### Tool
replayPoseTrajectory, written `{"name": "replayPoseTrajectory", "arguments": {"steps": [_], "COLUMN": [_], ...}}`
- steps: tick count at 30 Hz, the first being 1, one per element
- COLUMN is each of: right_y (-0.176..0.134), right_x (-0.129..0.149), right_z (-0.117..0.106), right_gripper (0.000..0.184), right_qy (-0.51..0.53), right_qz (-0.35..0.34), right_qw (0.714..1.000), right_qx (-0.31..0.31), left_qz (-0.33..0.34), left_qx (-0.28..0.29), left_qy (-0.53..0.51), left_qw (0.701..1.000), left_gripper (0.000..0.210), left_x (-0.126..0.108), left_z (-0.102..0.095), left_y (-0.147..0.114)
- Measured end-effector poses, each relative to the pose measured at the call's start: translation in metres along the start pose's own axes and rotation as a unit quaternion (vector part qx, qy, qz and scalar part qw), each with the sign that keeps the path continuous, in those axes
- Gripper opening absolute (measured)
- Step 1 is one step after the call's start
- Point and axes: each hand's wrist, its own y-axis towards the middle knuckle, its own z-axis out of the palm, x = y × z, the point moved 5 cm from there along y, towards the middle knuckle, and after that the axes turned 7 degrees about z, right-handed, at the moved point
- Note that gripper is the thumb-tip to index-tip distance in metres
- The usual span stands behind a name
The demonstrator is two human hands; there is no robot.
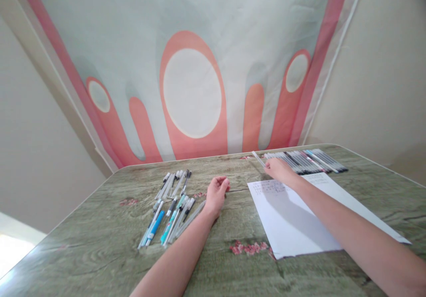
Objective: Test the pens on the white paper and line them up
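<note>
My right hand [279,169] reaches over the far edge of the paper, its fingers pinched on a slim, pale pen [258,159]. Just to its right lies a long row of pens [304,161], mostly clear or grey with some dark and blue ones, side by side. My left hand [217,194] hovers or rests near the table's middle; its fingers are curled in and I see nothing in them. Left of it lie pens in two groups: a farther bunch of clear and black pens [171,186] and a nearer bunch with blue and teal pens [171,219].
White sheets of paper [299,230] with handwriting at the top lie under my right forearm. The wood-patterned table [100,239] has pink flower prints. Behind it hangs a pink and grey patterned backdrop [193,146] along the far edge.
</note>
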Motion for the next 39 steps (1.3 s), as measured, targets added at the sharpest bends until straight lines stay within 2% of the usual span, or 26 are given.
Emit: {"name": "replayPoseTrajectory", "arguments": {"steps": [3,7,14,24,29,32,35,37,39], "right_y": [0.01,0.013,0.012,0.006,0.003,-0.001,-0.005,-0.009,-0.015], "right_x": [-0.024,-0.035,-0.035,-0.035,-0.029,-0.019,-0.005,0.006,0.017], "right_z": [0.001,0.008,0.016,0.011,0.006,0.002,-0.002,-0.003,-0.004], "right_gripper": [0.021,0.022,0.023,0.027,0.028,0.028,0.027,0.025,0.024], "right_qy": [-0.045,-0.067,-0.079,-0.08,-0.093,-0.1,-0.089,-0.071,-0.048], "right_qz": [0.048,0.068,0.082,0.089,0.089,0.061,0.024,0.0,-0.027], "right_qw": [0.998,0.995,0.993,0.992,0.99,0.991,0.995,0.997,0.998], "right_qx": [-0.013,-0.012,-0.012,-0.034,-0.049,-0.057,-0.047,-0.041,-0.035], "left_qz": [0.013,0.023,0.017,0.04,0.046,0.112,0.168,0.138,0.062], "left_qx": [0.02,0.034,0.043,0.059,0.095,0.158,0.211,0.22,0.231], "left_qy": [0.037,0.056,0.057,0.074,0.16,0.285,0.436,0.527,0.595], "left_qw": [0.999,0.998,0.997,0.995,0.981,0.939,0.858,0.809,0.767], "left_gripper": [0.032,0.031,0.032,0.03,0.031,0.028,0.013,0.009,0.01], "left_x": [-0.003,-0.006,-0.006,-0.01,-0.015,-0.029,-0.049,-0.062,-0.074], "left_z": [0.002,0.004,0.004,0.007,0.012,0.02,0.024,0.018,0.005], "left_y": [-0.001,-0.002,-0.003,-0.005,-0.011,-0.02,-0.028,-0.026,-0.021]}}
